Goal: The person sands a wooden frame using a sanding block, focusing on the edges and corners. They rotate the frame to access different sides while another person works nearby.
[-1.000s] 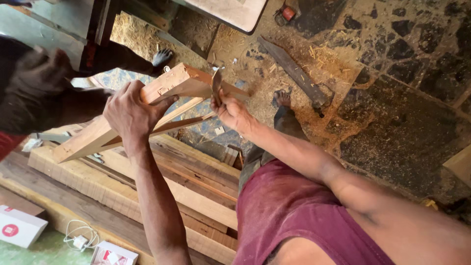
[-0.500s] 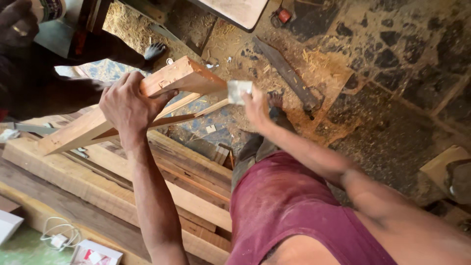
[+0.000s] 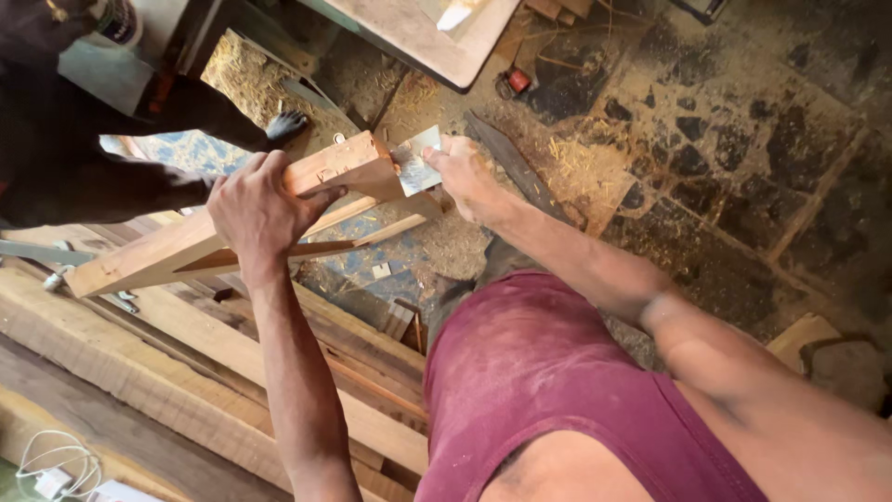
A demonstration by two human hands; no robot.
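Wooden frame piece (image 3: 232,223), thick pale beam with thinner slats joined under it, held tilted above stacked planks (image 3: 186,363). Left hand (image 3: 255,209) clamped around beam mid-length, fingers over top, thumb on near side. Right hand (image 3: 465,177) pinches flat metal scraper blade (image 3: 415,160), pressed flat against beam's end face. Hands apart, one each side of beam end. Another person's dark sleeve (image 3: 84,177) beside the beam's far side. Sawdust-covered stone floor (image 3: 706,167) below.
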